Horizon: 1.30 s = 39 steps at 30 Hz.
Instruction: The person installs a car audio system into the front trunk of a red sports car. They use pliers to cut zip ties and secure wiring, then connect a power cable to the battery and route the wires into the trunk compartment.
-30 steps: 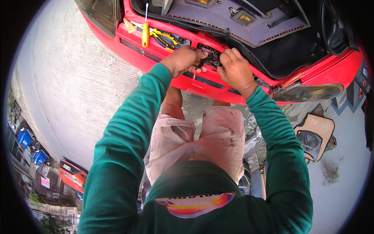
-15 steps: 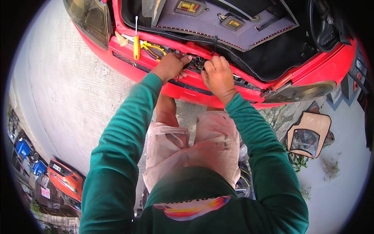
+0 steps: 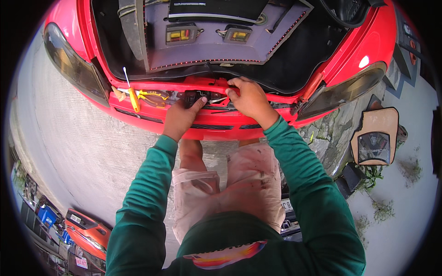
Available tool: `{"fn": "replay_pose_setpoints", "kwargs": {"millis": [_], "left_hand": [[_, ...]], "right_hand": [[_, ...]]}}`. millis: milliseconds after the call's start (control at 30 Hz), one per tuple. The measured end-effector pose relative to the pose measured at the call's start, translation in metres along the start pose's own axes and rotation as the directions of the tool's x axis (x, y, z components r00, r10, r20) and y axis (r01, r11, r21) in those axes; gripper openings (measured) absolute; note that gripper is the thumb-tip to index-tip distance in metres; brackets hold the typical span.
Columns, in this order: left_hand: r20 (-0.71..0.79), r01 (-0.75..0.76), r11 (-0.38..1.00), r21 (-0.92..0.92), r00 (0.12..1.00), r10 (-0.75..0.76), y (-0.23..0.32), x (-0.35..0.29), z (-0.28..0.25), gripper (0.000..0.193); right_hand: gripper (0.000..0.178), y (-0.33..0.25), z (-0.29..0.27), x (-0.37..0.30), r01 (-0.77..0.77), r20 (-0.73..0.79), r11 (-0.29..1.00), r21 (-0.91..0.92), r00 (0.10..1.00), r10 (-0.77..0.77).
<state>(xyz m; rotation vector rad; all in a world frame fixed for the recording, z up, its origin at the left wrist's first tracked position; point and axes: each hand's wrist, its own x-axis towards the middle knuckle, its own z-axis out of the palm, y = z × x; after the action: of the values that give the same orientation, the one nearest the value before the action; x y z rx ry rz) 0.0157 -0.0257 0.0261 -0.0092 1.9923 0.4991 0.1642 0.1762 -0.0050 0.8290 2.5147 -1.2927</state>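
At the edge of a red car's open compartment, my left hand [image 3: 183,116] is closed round a black latch-like part [image 3: 191,97], its thumb pressed on top. The other fingers are hidden underneath. My right hand [image 3: 251,99] is bent over the red body lip [image 3: 271,98] just to the right, fingers curled. Whatever lies under its fingertips is hidden. Between the hands a slot in the red panel shows dark metal parts. Left of my left hand, a screwdriver with a yellow handle [image 3: 134,100] and yellow-handled pliers [image 3: 153,96] rest on the ledge.
The compartment holds a grey lined panel [image 3: 207,51] with two small clear-covered boxes and a row of red lights. A dark lamp [image 3: 341,89] borders the right side. A tan board [image 3: 378,120] lies on the ground at right; an orange car [image 3: 87,232] stands at lower left.
The view has shifted, bringing more of the car's left side in. My left hand now has its thumb on the black part; my right hand has moved onto the upper lip.
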Motion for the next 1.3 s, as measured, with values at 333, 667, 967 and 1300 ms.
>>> {"fn": "replay_pose_setpoints", "kwargs": {"millis": [333,667,967,1300], "left_hand": [[-0.111,-0.054,0.984,0.17,0.991,0.073,0.016,-0.012,0.012,0.071],[-0.173,0.048,0.952,0.304,0.985,0.005,0.012,-0.003,0.015,0.092],[-0.359,-0.41,0.736,0.538,0.678,0.641,-0.016,-0.034,0.031,0.07],[-0.28,-0.489,0.659,0.571,0.639,0.716,-0.019,-0.017,0.026,0.054]], "right_hand": [[0.028,0.0,0.05,0.074,-0.258,0.124,0.835,0.486,0.966,0.227],[0.023,0.001,0.037,0.063,-0.204,0.09,0.789,0.579,0.978,0.187],[0.03,-0.018,-0.011,-0.024,0.121,-0.125,0.923,-0.364,0.976,-0.177],[0.052,0.024,0.018,-0.095,0.011,-0.062,0.853,-0.522,0.997,-0.051]]}}
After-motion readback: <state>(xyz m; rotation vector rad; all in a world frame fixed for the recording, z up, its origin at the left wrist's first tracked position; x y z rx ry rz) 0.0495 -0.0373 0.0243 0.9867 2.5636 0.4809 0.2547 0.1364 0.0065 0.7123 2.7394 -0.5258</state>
